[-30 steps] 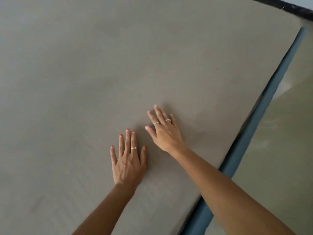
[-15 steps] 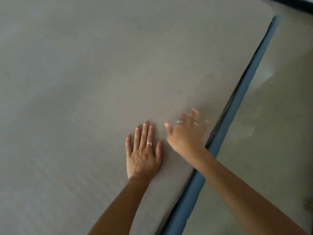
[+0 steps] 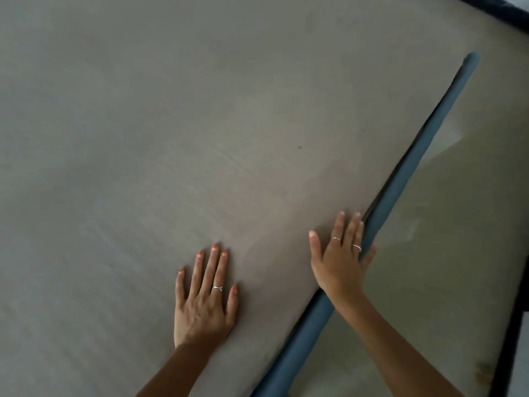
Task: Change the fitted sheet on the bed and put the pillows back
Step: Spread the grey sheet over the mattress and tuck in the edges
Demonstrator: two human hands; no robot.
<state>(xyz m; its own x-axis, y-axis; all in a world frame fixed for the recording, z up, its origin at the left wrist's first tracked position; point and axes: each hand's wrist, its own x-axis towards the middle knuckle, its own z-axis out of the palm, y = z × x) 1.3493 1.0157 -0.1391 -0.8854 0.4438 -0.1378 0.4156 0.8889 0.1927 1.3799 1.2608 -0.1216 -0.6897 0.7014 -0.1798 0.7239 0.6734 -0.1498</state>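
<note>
The right hand [image 3: 340, 263] has slid to the fitted sheet's [image 3: 171, 138] right edge, fingers flat and released. The left hand [image 3: 204, 299] presses flat just inside; bare sheet lies beyond.

Home bedroom, taut grey fitted sheet [image 3: 200, 124], blue bed frame [image 3: 406, 179]

Left hand [image 3: 204, 302]: flat, palm down, fingers [image 3: 213, 270] straight. Right hand [image 3: 340, 260]: flat, fingers spread, forearm extended.
</note>
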